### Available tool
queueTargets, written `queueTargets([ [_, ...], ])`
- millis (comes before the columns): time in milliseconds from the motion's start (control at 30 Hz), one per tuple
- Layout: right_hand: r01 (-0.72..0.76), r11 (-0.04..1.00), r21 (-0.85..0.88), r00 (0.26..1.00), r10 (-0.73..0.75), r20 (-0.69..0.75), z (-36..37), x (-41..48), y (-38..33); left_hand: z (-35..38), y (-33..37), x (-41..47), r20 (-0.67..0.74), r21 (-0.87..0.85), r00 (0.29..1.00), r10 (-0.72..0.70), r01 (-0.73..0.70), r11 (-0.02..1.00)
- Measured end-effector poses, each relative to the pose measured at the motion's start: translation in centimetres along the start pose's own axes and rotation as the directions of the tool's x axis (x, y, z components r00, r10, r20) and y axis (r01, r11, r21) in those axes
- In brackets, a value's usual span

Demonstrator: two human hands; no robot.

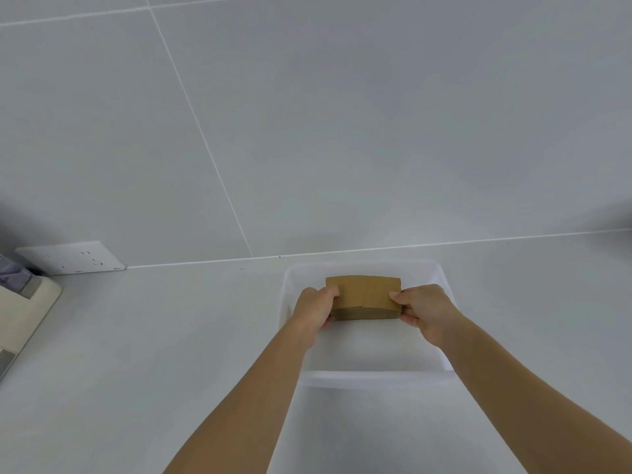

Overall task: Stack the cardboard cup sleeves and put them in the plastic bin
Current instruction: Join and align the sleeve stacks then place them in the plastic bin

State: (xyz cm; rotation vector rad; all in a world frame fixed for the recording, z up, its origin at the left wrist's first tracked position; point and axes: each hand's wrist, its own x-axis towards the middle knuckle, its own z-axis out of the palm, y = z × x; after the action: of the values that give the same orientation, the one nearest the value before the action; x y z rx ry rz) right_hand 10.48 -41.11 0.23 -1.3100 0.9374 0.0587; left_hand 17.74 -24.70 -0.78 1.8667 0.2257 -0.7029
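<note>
Both hands [316,307] [425,311] gripping sleeve stack [364,297], over bin [441,278]

Both bare arms reach forward from the near edge over a pale countertop [171,336]. The left hand [316,311] and the right hand [424,311] grip opposite ends of a stack of brown cardboard cup sleeves [364,297], thumbs on top, holding it flat within the far half of a translucent plastic bin [441,271]. Whether the stack touches the bin floor cannot be told. The bin stands close to a grey tiled wall [342,114]. At far left a white wall socket [71,257] sits low on the tiles, with a beige appliance [24,309] just near of it.
</note>
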Motion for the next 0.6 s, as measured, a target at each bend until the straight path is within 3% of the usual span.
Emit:
queueTargets([
  [433,-0.019,0.999,-0.031,1.0,0.019,0.01,0.9,-0.2,-0.3,0.3,0.1,0.3,-0.045,0.096,0.997,0.056,-0.052,0.994],
  [600,0.021,0.991,-0.135,0.999,-0.025,-0.025,1.1,-0.5,-0.2,0.4,0.1,-0.1,-0.066,0.145,0.991,0.116,-0.106,0.984],
])
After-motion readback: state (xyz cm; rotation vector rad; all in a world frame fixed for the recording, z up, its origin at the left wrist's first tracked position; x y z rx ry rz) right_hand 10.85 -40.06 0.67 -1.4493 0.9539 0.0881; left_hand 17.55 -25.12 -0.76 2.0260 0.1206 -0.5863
